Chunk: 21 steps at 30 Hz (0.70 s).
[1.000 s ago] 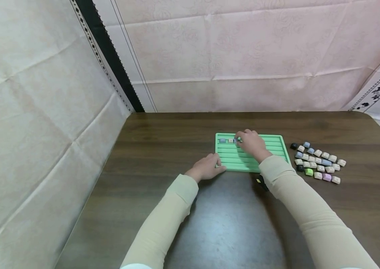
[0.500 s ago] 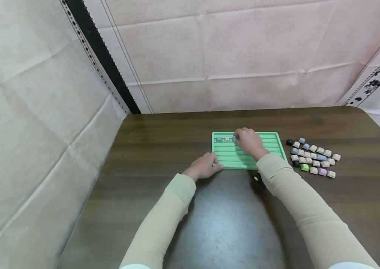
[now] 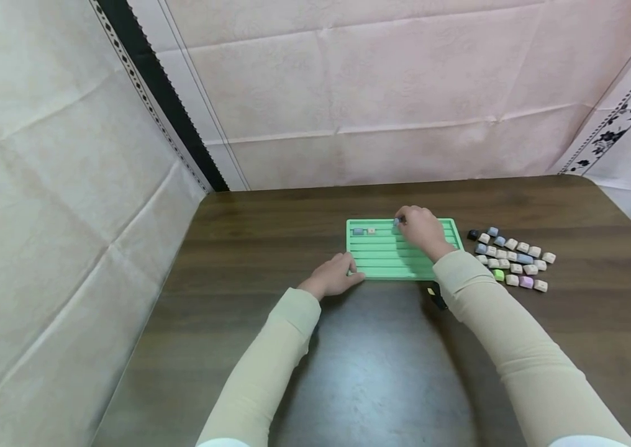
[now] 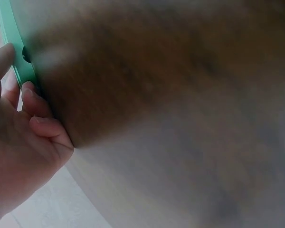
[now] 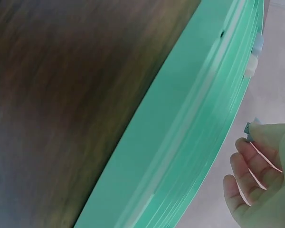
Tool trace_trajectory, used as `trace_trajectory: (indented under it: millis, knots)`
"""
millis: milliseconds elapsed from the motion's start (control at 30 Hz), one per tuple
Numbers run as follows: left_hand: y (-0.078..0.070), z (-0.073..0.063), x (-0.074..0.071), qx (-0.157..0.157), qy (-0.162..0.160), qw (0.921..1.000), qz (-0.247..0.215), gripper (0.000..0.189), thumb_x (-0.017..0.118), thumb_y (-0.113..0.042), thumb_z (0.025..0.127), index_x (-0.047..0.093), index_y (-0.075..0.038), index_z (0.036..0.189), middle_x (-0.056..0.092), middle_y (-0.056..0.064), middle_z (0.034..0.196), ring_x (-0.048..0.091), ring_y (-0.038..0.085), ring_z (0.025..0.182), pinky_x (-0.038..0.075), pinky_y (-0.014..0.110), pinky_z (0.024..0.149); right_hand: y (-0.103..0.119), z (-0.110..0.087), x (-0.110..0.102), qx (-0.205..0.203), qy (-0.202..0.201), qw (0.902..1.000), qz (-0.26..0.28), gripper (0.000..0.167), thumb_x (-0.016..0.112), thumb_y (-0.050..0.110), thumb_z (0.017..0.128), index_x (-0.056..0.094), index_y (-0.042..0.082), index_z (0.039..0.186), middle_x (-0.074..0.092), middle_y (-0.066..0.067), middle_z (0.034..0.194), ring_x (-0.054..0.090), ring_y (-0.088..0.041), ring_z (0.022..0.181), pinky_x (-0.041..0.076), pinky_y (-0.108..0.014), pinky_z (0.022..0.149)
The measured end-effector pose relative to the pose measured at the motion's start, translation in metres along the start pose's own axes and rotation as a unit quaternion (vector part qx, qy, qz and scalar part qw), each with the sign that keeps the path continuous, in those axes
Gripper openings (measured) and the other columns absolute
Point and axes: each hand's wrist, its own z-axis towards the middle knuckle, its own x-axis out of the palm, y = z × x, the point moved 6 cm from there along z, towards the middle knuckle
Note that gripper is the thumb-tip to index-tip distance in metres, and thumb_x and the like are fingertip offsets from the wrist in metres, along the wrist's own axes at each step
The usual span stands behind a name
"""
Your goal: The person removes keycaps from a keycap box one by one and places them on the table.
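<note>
A green ridged tray point(image 3: 388, 277) lies on the table. At its near left corner my left hand point(image 3: 329, 275) holds the edge; in the left wrist view the thumb point(image 4: 2, 59) and fingers point(image 4: 35, 102) meet the tray's rim. My right hand point(image 3: 423, 231) is over the tray's back row, pinching a small blue keycap point(image 5: 251, 131) between thumb and forefinger, the other fingers loosely bent. In the back row's left part sit a blue keycap point(image 3: 358, 231) and a white keycap point(image 3: 371, 231), with a gap between them.
Right of the tray, loose keycaps point(image 3: 525, 259) lie in rough rows, mostly white, with several blue, a green point(image 3: 498, 275), a purple point(image 3: 526, 282) and a black one point(image 3: 472, 234). Patterned cloth point(image 3: 405, 93) hangs behind the wooden table point(image 3: 349, 372). A small black object point(image 3: 437, 297) shows under the right cuff.
My right hand has lifted the pinched blue keycap from beside the white one and shifted it right and towards the back edge. The left hand stays at the corner; the head view has turned slightly.
</note>
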Motion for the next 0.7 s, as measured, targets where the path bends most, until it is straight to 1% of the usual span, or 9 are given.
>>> trace_trajectory:
  millis: [100, 233, 333, 433, 533, 700]
  knots:
    - [0.0, 0.0, 0.001, 0.005, -0.001, 1.0, 0.0, 0.028, 0.047, -0.043, 0.093, 0.045, -0.015, 0.098, 0.047, 0.001, 0.096, 0.046, 0.016, 0.082, 0.038, 0.026, 0.069, -0.006, -0.002, -0.004, 0.004, 0.004, 1.0, -0.002, 0.03, 0.048, 0.017, 0.095, 0.054, 0.006, 0.122, 0.054, -0.019, 0.121, 0.053, -0.034, 0.105, 0.046, -0.043, 0.074]
    - [0.0, 0.001, 0.002, 0.007, 0.001, 1.0, -0.001, 0.028, 0.047, -0.043, 0.093, 0.045, -0.016, 0.098, 0.047, 0.001, 0.097, 0.046, 0.016, 0.082, 0.038, 0.026, 0.069, -0.015, -0.004, -0.011, 0.01, 0.001, 1.0, 0.001, 0.03, 0.047, 0.017, 0.095, 0.053, 0.005, 0.122, 0.054, -0.019, 0.12, 0.052, -0.035, 0.106, 0.045, -0.048, 0.079]
    - [0.001, 0.001, 0.002, 0.006, 0.002, 1.0, -0.002, 0.028, 0.047, -0.043, 0.094, 0.045, -0.016, 0.098, 0.047, 0.001, 0.098, 0.046, 0.016, 0.082, 0.039, 0.027, 0.069, -0.024, -0.006, -0.015, 0.023, 0.0, 0.9996, 0.017, 0.031, 0.046, 0.018, 0.096, 0.052, 0.005, 0.123, 0.054, -0.019, 0.119, 0.052, -0.036, 0.107, 0.043, -0.05, 0.081]
    - [0.001, 0.001, 0.001, 0.005, 0.004, 1.0, 0.0, 0.028, 0.047, -0.043, 0.094, 0.044, -0.016, 0.098, 0.046, 0.001, 0.098, 0.045, 0.017, 0.082, 0.038, 0.027, 0.069, -0.034, -0.008, -0.02, 0.036, -0.004, 0.9985, 0.04, 0.031, 0.044, 0.021, 0.096, 0.051, 0.006, 0.123, 0.054, -0.019, 0.119, 0.051, -0.036, 0.106, 0.042, -0.051, 0.08]
    - [0.0, 0.0, 0.0, 0.005, 0.005, 1.0, 0.003, 0.028, 0.047, -0.042, 0.094, 0.044, -0.015, 0.098, 0.046, 0.002, 0.098, 0.045, 0.017, 0.082, 0.038, 0.027, 0.07, -0.044, -0.011, -0.025, 0.041, -0.014, 0.9975, 0.055, 0.031, 0.043, 0.02, 0.096, 0.051, 0.005, 0.122, 0.054, -0.019, 0.118, 0.051, -0.036, 0.105, 0.041, -0.051, 0.08]
    - [-0.001, 0.001, 0.0, 0.004, 0.004, 1.0, 0.004, 0.028, 0.047, -0.042, 0.094, 0.045, -0.014, 0.098, 0.046, 0.002, 0.099, 0.046, 0.017, 0.083, 0.037, 0.027, 0.07, -0.057, -0.018, -0.035, 0.048, -0.023, 0.9965, 0.064, 0.031, 0.043, 0.02, 0.096, 0.052, 0.003, 0.121, 0.054, -0.021, 0.117, 0.05, -0.037, 0.104, 0.039, -0.052, 0.081]
